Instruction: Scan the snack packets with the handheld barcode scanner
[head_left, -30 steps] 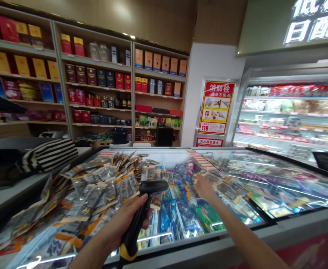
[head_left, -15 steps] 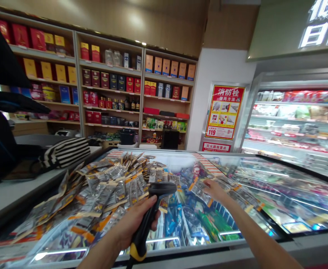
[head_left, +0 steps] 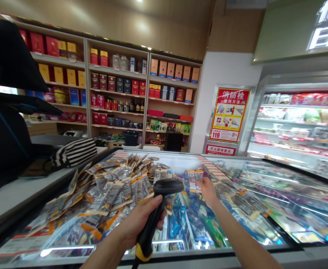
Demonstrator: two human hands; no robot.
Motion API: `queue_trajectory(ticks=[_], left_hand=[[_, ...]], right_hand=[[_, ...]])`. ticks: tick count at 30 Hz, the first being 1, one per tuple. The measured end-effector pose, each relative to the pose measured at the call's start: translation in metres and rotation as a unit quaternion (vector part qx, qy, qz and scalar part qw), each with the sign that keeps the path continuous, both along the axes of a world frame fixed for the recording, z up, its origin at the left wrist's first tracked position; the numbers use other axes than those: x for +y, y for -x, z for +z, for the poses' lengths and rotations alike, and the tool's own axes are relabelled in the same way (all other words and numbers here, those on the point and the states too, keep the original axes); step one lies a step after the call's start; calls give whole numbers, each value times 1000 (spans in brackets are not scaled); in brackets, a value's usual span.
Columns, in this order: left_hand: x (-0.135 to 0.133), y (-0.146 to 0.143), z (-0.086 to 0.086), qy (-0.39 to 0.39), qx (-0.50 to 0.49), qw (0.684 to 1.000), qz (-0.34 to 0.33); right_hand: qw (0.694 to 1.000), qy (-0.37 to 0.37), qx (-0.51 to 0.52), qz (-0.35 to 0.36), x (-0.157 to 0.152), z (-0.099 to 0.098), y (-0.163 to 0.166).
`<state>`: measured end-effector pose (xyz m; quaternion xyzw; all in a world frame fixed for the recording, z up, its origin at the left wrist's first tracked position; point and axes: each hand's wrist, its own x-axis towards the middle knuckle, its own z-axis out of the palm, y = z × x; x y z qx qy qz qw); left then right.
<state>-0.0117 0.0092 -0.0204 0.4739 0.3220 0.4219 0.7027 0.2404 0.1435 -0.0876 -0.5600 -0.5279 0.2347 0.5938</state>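
Left hand (head_left: pixel 141 220) clasps black, yellow-tipped scanner (head_left: pixel 155 213); right hand (head_left: pixel 209 190) pinches orange-topped packet (head_left: pixel 193 179).

The shop is brightly and evenly lit from overhead, with small ceiling spots glowing as soft hot patches on the tan upper wall (head_left: pixel 141 26). The sloped glass lid of the chest freezer (head_left: pixel 265 194) carries long white streaks of glare, and a strip light along its near edge burns out to pure white. The illuminated white sign characters (head_left: pixel 325 30) at top right bloom and smear. A dark, unlit shape (head_left: pixel 7 112) at left reads nearly black. Wide-angle distortion bends the wooden shelving (head_left: pixel 116 97) and stretches the corners; the refrigerated display case (head_left: pixel 301 123) looks soft and blurred.
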Motion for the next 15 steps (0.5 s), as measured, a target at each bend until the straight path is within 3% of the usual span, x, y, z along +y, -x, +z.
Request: queue_trajectory(ticks=[7, 15], left_hand=[[3, -1, 5, -1, -11, 1000, -6], [6, -4, 6, 6, -12, 1000, -11]], right_hand=[[999, -16, 28, 14, 4, -5, 2], [1000, -12, -26, 1, 9, -5, 9]])
